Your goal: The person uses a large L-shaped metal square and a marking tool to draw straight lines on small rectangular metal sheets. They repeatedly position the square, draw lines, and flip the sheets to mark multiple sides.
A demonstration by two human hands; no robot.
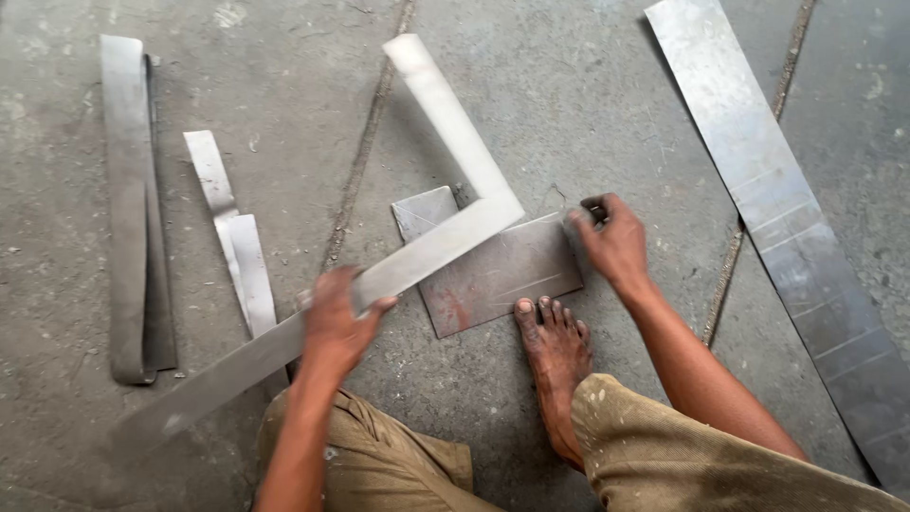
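From the head camera, looking down at a concrete floor [531,85], the person squats with a bare foot [555,351] pressed on the near edge of a small metal sheet [493,270], a flat rectangular plate lying on the floor with its long axis running from lower left to upper right. Across this sheet lies a large steel square [427,251], an L-shaped ruler whose corner sits over the plate's upper middle; its long arm runs from that corner down to the lower left, past the knee, and its shorter arm points up and to the left, away from the person. The left hand [336,322] is clamped on the long arm, fingers curled over its upper edge and thumb beneath, a little blurred. The right hand [611,242] rests at the plate's upper right corner, fingers pinched together on a small dark tool [592,210] whose kind is too small to tell; its tip touches the sheet. Well to the left, a folded metal strip [133,209] lies nearly upright in the view, and between it and the square lie two narrow metal offcuts [237,237]. On the right, a long metal band [787,218] runs diagonally from the top edge down to the lower right corner, apart from the hands.
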